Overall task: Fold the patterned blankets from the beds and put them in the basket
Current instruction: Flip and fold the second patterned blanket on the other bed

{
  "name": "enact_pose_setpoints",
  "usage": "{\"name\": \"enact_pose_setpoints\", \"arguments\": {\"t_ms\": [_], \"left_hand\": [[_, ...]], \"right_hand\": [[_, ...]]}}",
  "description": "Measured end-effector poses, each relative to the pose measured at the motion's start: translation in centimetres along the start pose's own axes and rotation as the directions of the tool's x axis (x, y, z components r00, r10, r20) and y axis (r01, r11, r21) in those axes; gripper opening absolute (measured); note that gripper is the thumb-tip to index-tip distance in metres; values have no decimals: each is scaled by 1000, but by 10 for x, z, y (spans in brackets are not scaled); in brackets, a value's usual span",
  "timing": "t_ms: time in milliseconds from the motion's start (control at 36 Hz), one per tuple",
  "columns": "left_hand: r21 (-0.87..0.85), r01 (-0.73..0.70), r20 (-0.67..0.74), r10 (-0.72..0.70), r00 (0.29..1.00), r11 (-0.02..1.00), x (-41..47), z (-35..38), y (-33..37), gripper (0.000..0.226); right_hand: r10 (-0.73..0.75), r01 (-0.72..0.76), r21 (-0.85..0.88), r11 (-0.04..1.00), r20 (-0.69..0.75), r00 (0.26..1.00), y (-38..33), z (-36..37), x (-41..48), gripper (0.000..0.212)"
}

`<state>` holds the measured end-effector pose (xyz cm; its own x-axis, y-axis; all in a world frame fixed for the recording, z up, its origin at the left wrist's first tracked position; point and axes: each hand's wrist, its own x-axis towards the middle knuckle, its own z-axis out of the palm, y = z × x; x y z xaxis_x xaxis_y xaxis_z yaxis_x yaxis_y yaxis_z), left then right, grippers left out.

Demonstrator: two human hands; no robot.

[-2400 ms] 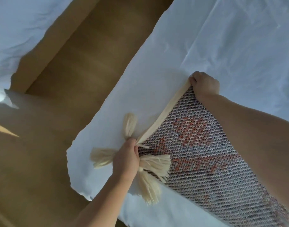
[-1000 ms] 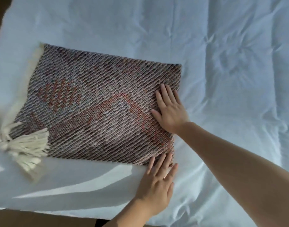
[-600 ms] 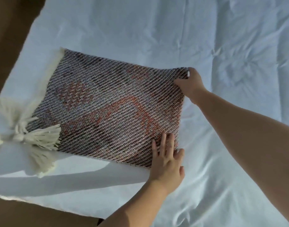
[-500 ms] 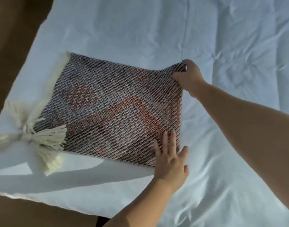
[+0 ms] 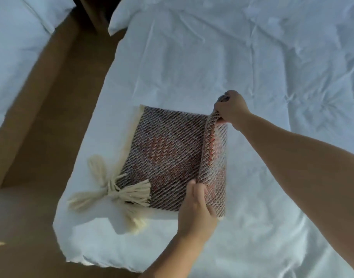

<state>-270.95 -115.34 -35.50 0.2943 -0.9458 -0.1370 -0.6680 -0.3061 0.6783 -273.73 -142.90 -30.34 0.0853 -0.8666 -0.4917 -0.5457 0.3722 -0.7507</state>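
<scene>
White bedding pretty much everywhere: the big bed (image 5: 252, 57) with a rumpled duvet takes up most of the view, a second bed (image 5: 15, 37) sits off to the upper left, and a strip of brown floor (image 5: 57, 97) runs between the two. So two beds, but only one patterned blanket (image 5: 168, 153) that I can see. It lies on the big bed near the lower left corner, folded down to a smallish rectangle. The weave is dark and white diagonal stripes with reddish-orange patches through the middle, a cream border (image 5: 132, 137) runs down its left edge, and chunky cream tassels (image 5: 130, 192) fan out from the lower left corner. They're bunched together, so I can't count them cleanly. Both hands are on the blanket's right edge, which is lifted off the duvet and curling over toward the left. The right hand (image 5: 230, 109) has its fingers closed around the far corner, holding it up. The left hand (image 5: 196, 213) pinches the near end of that same raised edge, thumb on top of the cloth. The rest of the blanket lies flat on the duvet.
</scene>
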Motion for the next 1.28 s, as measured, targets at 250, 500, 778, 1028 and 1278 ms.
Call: {"name": "enact_pose_setpoints", "arguments": {"t_ms": [250, 500, 778, 1028, 1278], "left_hand": [[-67, 136, 27, -135, 991, 988, 15, -95, -98, 33], [-109, 239, 9, -240, 971, 965, 20, -138, -173, 41], [-74, 325, 61, -321, 945, 943, 33, -147, -223, 44], [37, 325, 98, -327, 940, 945, 40, -144, -245, 43], [344, 152, 58, -182, 982, 927, 102, -117, -227, 75]], "right_hand": [[-23, 23, -68, 997, -10, 1000, -44, 112, 0, 54], [-67, 73, -113, 991, 59, 996, -63, 204, 2, 54], [-84, 92, -170, 981, 56, 995, -56, 273, 27, 51], [-138, 142, -131, 981, 34, 990, -38, 293, 37, 53], [-588, 564, -629, 535, 203, 783, 9, 265, 25, 55]]}}
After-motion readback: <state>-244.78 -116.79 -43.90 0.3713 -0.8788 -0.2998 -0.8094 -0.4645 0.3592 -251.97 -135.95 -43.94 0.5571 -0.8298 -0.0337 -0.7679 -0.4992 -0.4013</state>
